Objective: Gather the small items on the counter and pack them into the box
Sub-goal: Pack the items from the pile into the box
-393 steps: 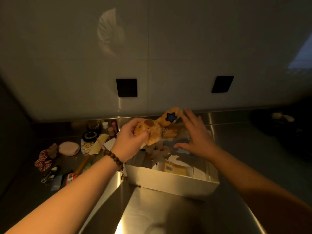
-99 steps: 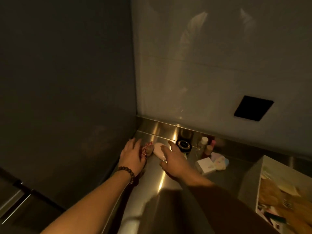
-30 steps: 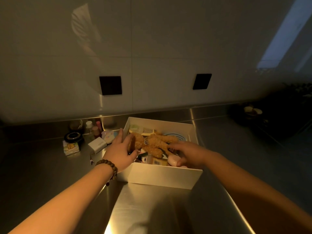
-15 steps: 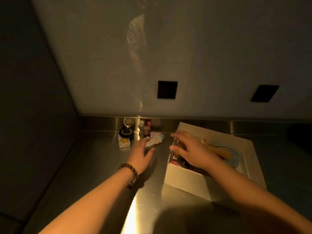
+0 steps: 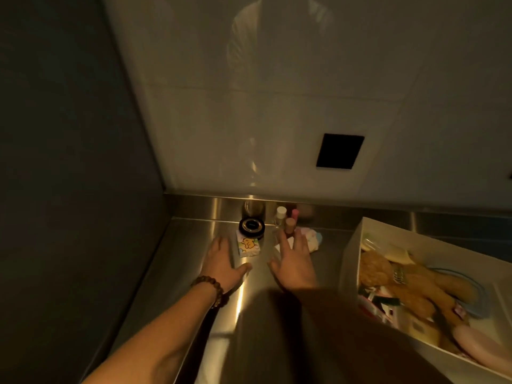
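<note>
Here, from the head camera, we see the white box (image 5: 349,254) at right on the steel counter (image 5: 194,273), cut off by the frame edge; it holds a tan plush toy (image 5: 410,284), a pink oval case (image 5: 476,346) and cards too dim to read. Our left hand (image 5: 223,263) and right hand (image 5: 295,263) reach out, fingers spread, holding nothing. Between them lies a cartoon tissue pack (image 5: 248,246), beside a round black compact (image 5: 251,226) and small bottles (image 5: 285,221). The right hand partly hides a white packet (image 5: 288,241).
</note>
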Available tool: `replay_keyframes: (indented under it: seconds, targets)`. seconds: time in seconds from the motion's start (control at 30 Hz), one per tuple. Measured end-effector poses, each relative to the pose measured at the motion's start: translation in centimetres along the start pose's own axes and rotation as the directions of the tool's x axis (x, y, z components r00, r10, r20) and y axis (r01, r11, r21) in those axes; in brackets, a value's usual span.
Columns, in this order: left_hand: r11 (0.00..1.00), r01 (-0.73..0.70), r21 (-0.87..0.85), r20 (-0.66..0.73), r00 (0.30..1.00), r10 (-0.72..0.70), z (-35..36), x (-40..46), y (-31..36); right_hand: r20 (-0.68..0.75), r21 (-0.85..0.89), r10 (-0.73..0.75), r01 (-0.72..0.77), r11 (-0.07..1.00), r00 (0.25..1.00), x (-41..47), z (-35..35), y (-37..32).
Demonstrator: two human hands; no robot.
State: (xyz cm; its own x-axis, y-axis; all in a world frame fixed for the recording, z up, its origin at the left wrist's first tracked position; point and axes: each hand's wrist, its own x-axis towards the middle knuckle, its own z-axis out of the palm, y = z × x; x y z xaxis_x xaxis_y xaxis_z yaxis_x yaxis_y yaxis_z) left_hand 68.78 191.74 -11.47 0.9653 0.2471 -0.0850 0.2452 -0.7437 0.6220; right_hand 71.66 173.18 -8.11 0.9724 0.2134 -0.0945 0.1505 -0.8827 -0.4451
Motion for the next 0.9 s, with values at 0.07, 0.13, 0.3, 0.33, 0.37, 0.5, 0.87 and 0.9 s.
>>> replay_keyframes:
  seconds: [0.07,0.13,0.3,0.33,0.37,0.5,0.87,0.9]
  targets:
    - [0.998,-0.04,-0.051,0.011,0.999,0.041,0.4,1.3,0.1,-0.005,-0.072,-0.003,0.002,0.997,1.0,0.7,1.2,0.6]
    - [0.993,-0.08,-0.088,0.041,0.996,0.084,0.7,2.7,0.4,-0.058,-0.172,-0.032,0.022,0.985,0.998,0.9,2.4,1.1]
    - [0.983,-0.067,-0.172,0.108,0.99,0.086,1.7,5.9,1.2,-0.038,-0.24,-0.033,0.023,0.971,0.999,1.1,4.2,2.2]
    - [0.977,-0.058,-0.206,0.111,0.99,0.082,1.9,6.3,1.3,-0.041,-0.21,-0.031,0.022,0.978,0.999,1.2,4.4,2.3]
    - [0.972,-0.062,-0.228,0.109,0.99,0.089,2.1,6.5,1.4,-0.05,-0.19,-0.033,0.023,0.982,0.998,1.2,4.4,2.4]
    - [0.972,-0.104,-0.209,0.06,0.991,0.119,2.4,6.4,1.3,-0.086,-0.121,0.003,-0.014,0.993,0.996,1.2,4.3,2.3]
    - [0.99,-0.126,-0.061,0.014,0.992,0.127,3.0,0.0,-0.3,-0.156,-0.129,-0.07,0.05,0.99,0.985,-2.5,2.8,1.6]
    - [0.991,-0.112,-0.068,0.013,0.994,0.113,2.9,-0.8,0.0,-0.151,-0.089,-0.066,0.053,0.995,0.986,-3.1,2.6,1.5]
